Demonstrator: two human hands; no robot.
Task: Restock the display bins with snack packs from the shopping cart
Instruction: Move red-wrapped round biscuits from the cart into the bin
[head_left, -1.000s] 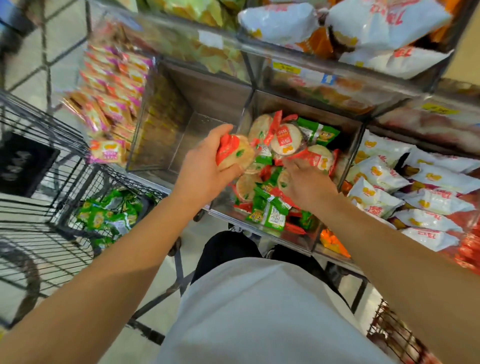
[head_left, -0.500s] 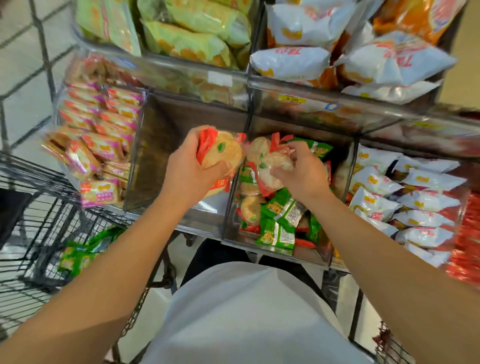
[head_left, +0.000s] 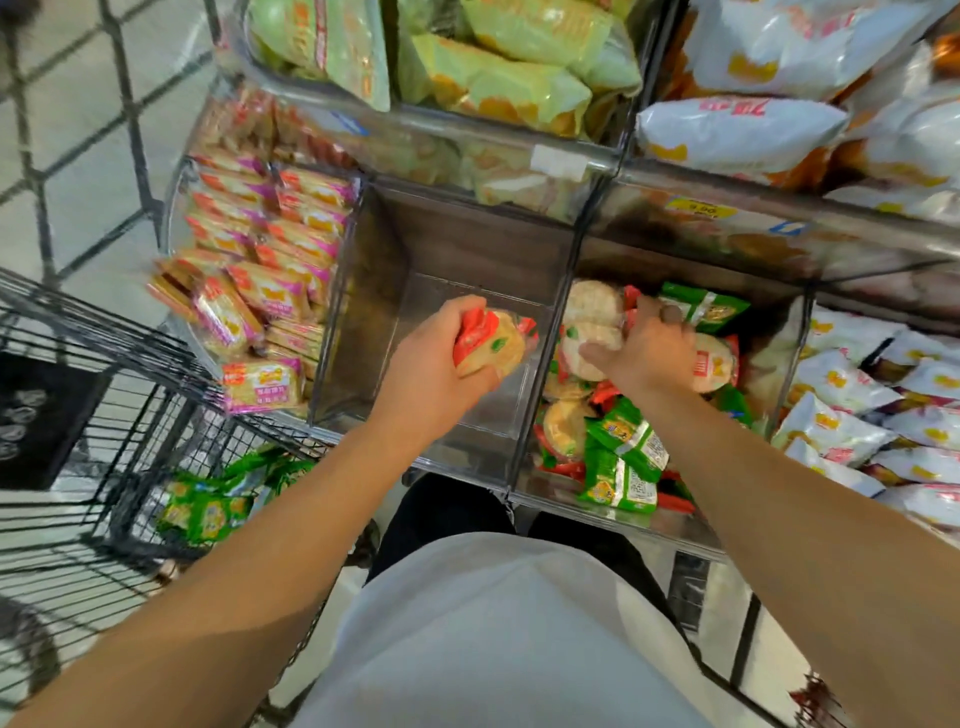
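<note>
The left hand (head_left: 434, 371) grips a red-wrapped round snack pack (head_left: 492, 344), fingers curled around it, above the clear middle bin (head_left: 363, 332), whose floor shows bare plastic. The right hand (head_left: 647, 345) reaches into the neighbouring bin (head_left: 613, 506) and closes on a round pack (head_left: 592, 340) atop a jumble of red and green packs (head_left: 623, 460). Pink-wrapped biscuit packs (head_left: 260, 291) fill the bin to the left; white bags (head_left: 852, 410) fill the one to the right. An upper tier holds pale green bags (head_left: 498, 67) and more white ones. At left stands the black wire shopping cart (head_left: 78, 364), green packs (head_left: 208, 506) in its basket, on a pale tiled floor (head_left: 78, 156) with dark grout lines.
</note>
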